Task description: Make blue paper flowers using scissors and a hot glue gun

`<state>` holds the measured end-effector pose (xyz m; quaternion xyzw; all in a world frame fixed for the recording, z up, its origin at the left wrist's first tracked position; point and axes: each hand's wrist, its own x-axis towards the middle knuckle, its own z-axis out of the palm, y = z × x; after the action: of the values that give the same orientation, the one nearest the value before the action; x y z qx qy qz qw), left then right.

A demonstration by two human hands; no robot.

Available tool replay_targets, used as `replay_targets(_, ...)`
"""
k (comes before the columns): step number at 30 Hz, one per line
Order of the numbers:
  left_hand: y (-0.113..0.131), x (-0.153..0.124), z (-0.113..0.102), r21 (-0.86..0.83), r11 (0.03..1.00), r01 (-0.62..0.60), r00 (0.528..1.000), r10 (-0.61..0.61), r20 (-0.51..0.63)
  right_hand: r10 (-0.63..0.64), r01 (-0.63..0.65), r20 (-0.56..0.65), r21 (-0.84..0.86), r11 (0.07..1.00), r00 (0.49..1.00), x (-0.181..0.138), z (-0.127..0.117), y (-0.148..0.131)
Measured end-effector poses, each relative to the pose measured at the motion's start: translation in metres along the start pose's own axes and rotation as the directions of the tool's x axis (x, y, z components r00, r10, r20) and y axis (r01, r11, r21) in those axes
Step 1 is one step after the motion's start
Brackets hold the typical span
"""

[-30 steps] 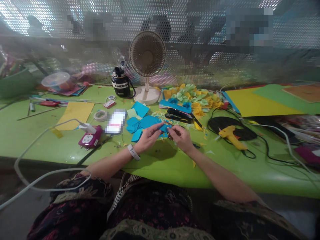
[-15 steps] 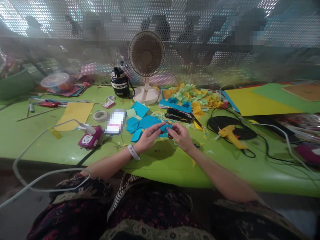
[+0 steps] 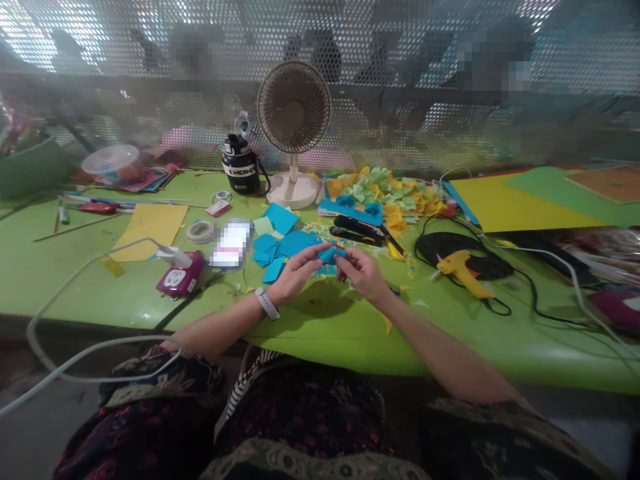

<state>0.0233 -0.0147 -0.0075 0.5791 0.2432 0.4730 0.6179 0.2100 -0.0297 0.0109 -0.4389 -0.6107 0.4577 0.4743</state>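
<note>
Both hands meet over the green table (image 3: 325, 333) and pinch one small blue paper piece (image 3: 330, 254) between them. My left hand (image 3: 296, 273), with a white band on its wrist, grips the piece from the left with closed fingers. My right hand (image 3: 361, 273) holds its right end, fingers curled. Just behind the hands lies a loose heap of blue paper squares (image 3: 280, 243).
A small desk fan (image 3: 294, 127) and a black bottle (image 3: 241, 168) stand at the back. A yellow glue gun (image 3: 463, 272) with black cable lies to the right, a stapler (image 3: 357, 229) behind the hands. Pink power strip (image 3: 179, 279), tape roll (image 3: 200, 231) and yellow sheet (image 3: 149, 227) lie left.
The hands have lifted slightly and turned the blue piece between the fingers. Nothing else on the table has moved.
</note>
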Motion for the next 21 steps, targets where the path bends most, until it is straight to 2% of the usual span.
replay_targets(7, 0.002, 0.000, 0.007, -0.044, 0.997, 0.071, 0.996, -0.073, -0.048, -0.004, 0.004, 0.014, -0.026, 1.000, 1.000, 0.000, 0.001, 0.003)
replay_targets(12, -0.007, 0.004, 0.007, -0.032, 0.997, 0.065, 0.989, -0.069, -0.133, -0.017, 0.018, 0.021, -0.048, 0.999, 1.000, -0.001, 0.001, 0.003)
replay_targets(17, -0.007, 0.004, 0.005, 0.024, 0.997, 0.067, 0.986, -0.063, -0.157, -0.036, 0.037, 0.021, -0.080, 0.996, 0.999, -0.002, 0.000, 0.003)
replay_targets(21, -0.004, 0.004, 0.006, -0.001, 0.998, 0.071, 0.986, -0.070, -0.155, -0.041, 0.044, 0.037, -0.088, 0.995, 0.999, -0.002, 0.000, 0.003)
